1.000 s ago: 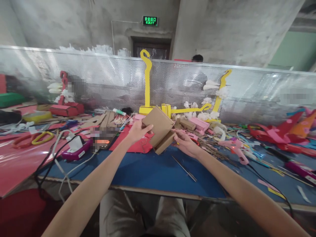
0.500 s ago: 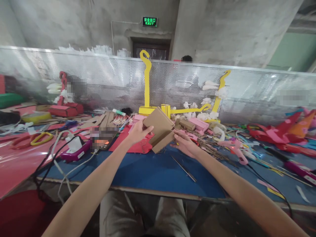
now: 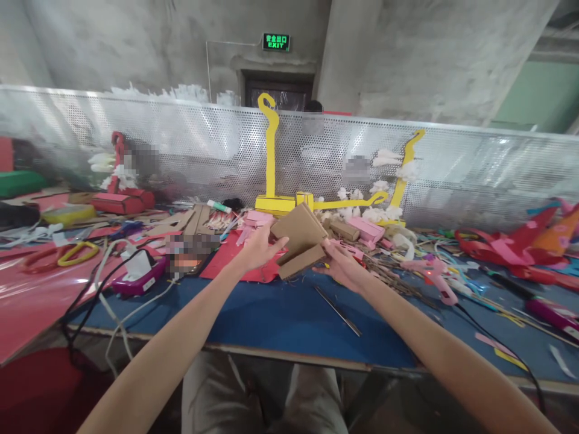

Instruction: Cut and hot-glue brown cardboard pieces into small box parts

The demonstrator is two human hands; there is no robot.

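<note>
Between my two hands is a folded piece of brown cardboard (image 3: 298, 230), held tilted above the blue tabletop, with a narrow flap bent along its lower edge. My left hand (image 3: 262, 247) grips its left side, thumb on the near face; the other fingers are mostly hidden behind it. My right hand (image 3: 344, 263) pinches the right end where the flap meets the panel. Red sheet material (image 3: 230, 259) lies beneath and left of the cardboard. A thin metal tool (image 3: 337, 310), perhaps a knife or tweezers, rests in front of my right hand.
Yellow cardboard shapes (image 3: 270, 157) stand behind, before a perforated metal screen (image 3: 203, 150). A pink glue gun (image 3: 436, 279) with a black cord lies right. Yellow-handled scissors (image 3: 78, 253) and a purple power strip (image 3: 138, 278) lie left. Scraps line the back.
The cardboard has shifted slightly right and its flap has turned more toward me. My right hand has closed onto its right edge. A person behind the screen has moved left.
</note>
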